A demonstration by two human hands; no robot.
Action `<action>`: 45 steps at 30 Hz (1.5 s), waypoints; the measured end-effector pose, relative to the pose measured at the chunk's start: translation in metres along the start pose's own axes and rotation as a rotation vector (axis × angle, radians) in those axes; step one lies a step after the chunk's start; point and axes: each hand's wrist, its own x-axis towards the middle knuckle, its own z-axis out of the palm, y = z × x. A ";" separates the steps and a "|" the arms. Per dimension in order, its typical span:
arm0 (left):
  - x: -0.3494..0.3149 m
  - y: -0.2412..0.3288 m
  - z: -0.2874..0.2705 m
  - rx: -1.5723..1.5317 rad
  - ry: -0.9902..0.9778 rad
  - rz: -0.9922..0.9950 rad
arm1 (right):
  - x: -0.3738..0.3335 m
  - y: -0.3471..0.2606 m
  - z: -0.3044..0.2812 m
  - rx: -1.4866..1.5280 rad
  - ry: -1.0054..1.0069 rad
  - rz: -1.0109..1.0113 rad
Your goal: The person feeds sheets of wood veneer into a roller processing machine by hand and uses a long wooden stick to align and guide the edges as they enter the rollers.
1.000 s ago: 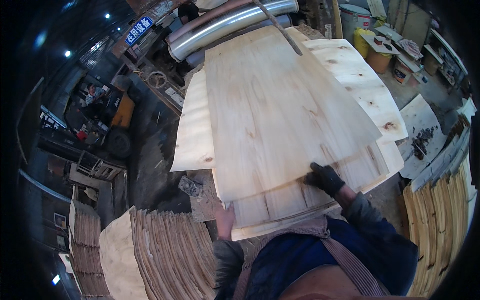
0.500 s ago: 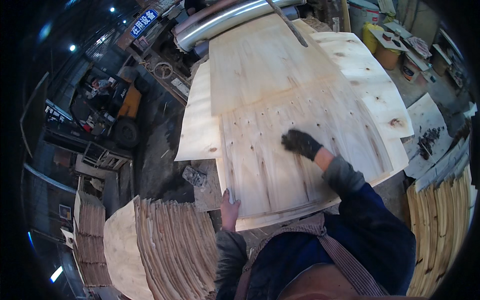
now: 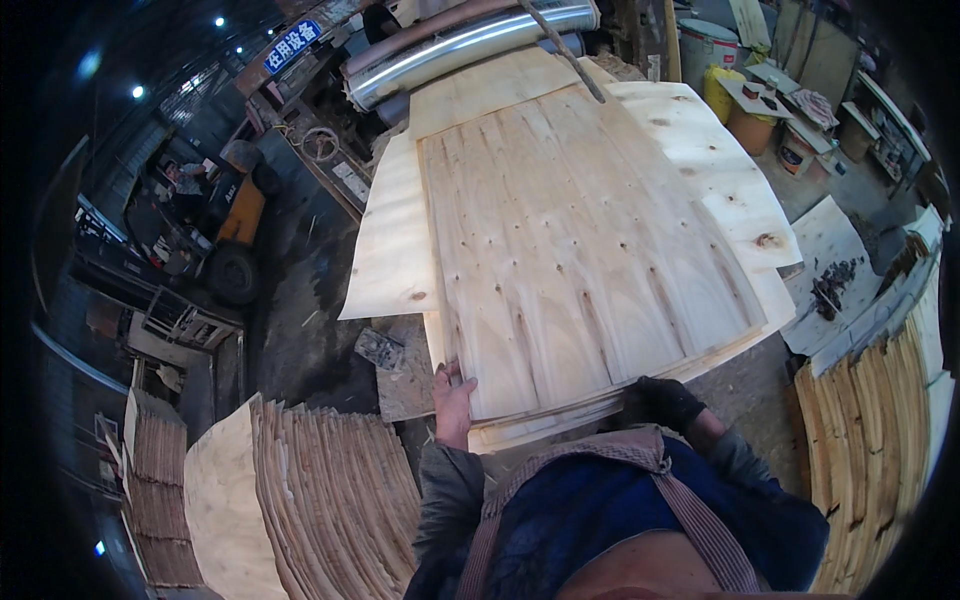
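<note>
A large, pale wood veneer sheet point(image 3: 585, 235) with knots and dark streaks lies on top of a layered stack of sheets in front of me. My bare left hand point(image 3: 455, 405) grips its near left corner, thumb and fingers closed about the edge. At the near edge, right of the middle, my right hand point(image 3: 664, 403) in a black glove is curled against the sheets; its fingertips are partly hidden. Beneath, a paler veneer sheet point(image 3: 385, 240) sticks out to the left, and another light sheet point(image 3: 735, 170) juts out to the right.
Shiny rollers point(image 3: 480, 50) of a machine stand beyond the far end, with a stick point(image 3: 565, 45) slanting over the sheets. Veneer stacks point(image 3: 330, 490) stand upright at near left, and another stack point(image 3: 865, 450) at right. A forklift point(image 3: 225, 215) is at far left.
My right hand has come back from the middle of the sheet to its near edge. The top sheet's far edge now shows farther toward the rollers. My left hand stays at the corner.
</note>
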 end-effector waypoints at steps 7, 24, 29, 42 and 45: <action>-0.025 0.067 0.016 -0.124 -0.048 0.192 | -0.018 -0.099 0.041 0.605 0.050 0.472; -0.006 -0.017 0.011 1.134 0.258 0.320 | 0.230 -0.154 0.012 0.589 0.080 -0.040; -0.005 -0.007 -0.001 0.802 0.136 0.159 | 0.278 -0.175 0.031 0.747 -0.062 -0.044; -0.029 0.059 0.017 0.247 -0.059 0.250 | 0.040 -0.112 0.056 0.624 -0.223 0.405; -0.046 0.106 0.030 0.255 -0.065 0.238 | 0.005 -0.098 0.046 0.614 -0.164 0.502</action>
